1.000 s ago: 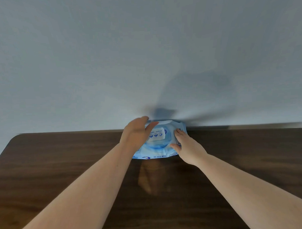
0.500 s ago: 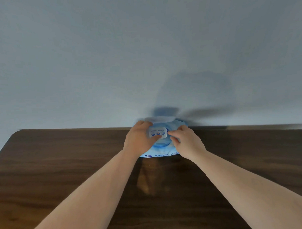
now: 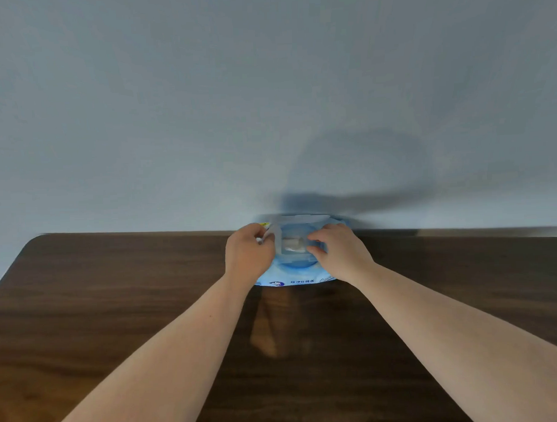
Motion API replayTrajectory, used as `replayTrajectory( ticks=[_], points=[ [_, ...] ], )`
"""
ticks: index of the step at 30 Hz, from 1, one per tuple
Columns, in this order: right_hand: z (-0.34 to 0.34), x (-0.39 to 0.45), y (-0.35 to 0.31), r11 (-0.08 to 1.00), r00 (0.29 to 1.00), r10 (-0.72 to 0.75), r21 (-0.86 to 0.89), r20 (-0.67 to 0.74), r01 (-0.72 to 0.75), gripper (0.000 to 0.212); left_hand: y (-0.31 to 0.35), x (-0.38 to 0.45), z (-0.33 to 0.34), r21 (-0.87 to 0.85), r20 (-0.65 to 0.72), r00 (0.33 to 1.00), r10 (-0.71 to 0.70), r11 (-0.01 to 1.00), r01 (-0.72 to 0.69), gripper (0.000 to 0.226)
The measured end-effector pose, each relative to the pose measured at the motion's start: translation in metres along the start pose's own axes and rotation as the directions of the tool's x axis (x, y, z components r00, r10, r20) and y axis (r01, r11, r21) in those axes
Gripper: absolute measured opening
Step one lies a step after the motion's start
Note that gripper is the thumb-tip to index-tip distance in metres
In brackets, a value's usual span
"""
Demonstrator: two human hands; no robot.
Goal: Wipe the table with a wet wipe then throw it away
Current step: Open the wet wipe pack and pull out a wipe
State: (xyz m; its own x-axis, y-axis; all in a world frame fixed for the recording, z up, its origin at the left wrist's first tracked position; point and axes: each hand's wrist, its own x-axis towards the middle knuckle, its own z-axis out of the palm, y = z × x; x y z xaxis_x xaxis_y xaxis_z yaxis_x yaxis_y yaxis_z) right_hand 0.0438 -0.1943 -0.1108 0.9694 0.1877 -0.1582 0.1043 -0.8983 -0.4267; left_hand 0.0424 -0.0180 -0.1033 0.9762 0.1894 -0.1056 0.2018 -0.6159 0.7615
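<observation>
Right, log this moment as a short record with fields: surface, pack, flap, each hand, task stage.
surface: dark wooden table against a pale wall
pack: blue wet-wipe pack lying at the table's far edge
flap: seal flap peeled up and back, white wipe showing in the opening
left hand: left hand pinching the flap
right hand: right hand on the pack, fingertips at the opening
task stage: no wipe pulled out yet

Pack: soft blue plastic wet-wipe pack at far edge of dark wooden table
Left hand: pinches peeled label flap
Right hand: fingertips at white wipe in opening
</observation>
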Motion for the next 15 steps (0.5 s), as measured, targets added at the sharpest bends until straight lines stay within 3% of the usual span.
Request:
replayTrajectory(
  ticks=[7,15],
  points=[
    [0.008,0.008,-0.020,0.999,0.998,0.032,-0.004,-0.050,-0.032,0.028,-0.005,-0.004,-0.012,-0.032,0.041,0.998,-0.036,0.999,0.038,0.041],
    [0.012,0.018,-0.033,0.976,0.994,0.106,0.195,-0.018,-0.100,0.012,-0.010,-0.001,-0.016,-0.046,0.079,0.996,-0.051,0.997,0.055,0.042]
  ],
)
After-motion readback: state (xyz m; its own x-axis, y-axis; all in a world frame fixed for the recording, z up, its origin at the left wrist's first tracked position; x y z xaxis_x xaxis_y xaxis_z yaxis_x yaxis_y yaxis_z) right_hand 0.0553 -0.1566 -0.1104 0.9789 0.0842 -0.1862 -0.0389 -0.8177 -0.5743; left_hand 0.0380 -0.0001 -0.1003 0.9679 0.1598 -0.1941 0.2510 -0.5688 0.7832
